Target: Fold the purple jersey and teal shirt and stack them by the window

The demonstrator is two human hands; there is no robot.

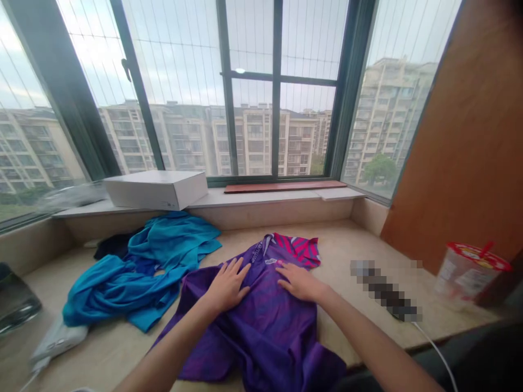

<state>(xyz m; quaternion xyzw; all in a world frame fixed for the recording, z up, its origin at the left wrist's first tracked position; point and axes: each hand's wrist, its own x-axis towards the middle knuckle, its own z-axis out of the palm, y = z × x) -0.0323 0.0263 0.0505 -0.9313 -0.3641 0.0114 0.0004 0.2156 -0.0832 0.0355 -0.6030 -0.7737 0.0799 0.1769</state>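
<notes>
Two bare hands are lying palm-down on a purple short-sleeved shirt with a pink patterned sleeve (273,321), left hand (226,286) on the left part of the chest, right hand (301,282) on the right part near the small white logo. Both hands are open, fingers apart, pressing on fabric and not gripping; they are not touching each other. Shirt is lying on the beige stone ledge (343,245), collar pointing toward the window, lower part creasing and bunching at the near edge.

Crumpled bright-blue cloth garment (175,239) is sitting just left of the shirt, black cloth (114,246) showing behind it. White rectangular box (157,190) is resting on the white sill (249,202), flat reddish-brown strip (286,187) lying along the window side. Right of the shirt: pixelated dark elongated item (386,291), can't tell what; white cable (439,351) is running off its near end. Clear plastic cup with red rim (468,272) is standing farther right. Far left: white plastic device (61,340) is lying near a transparent container (16,299).
</notes>
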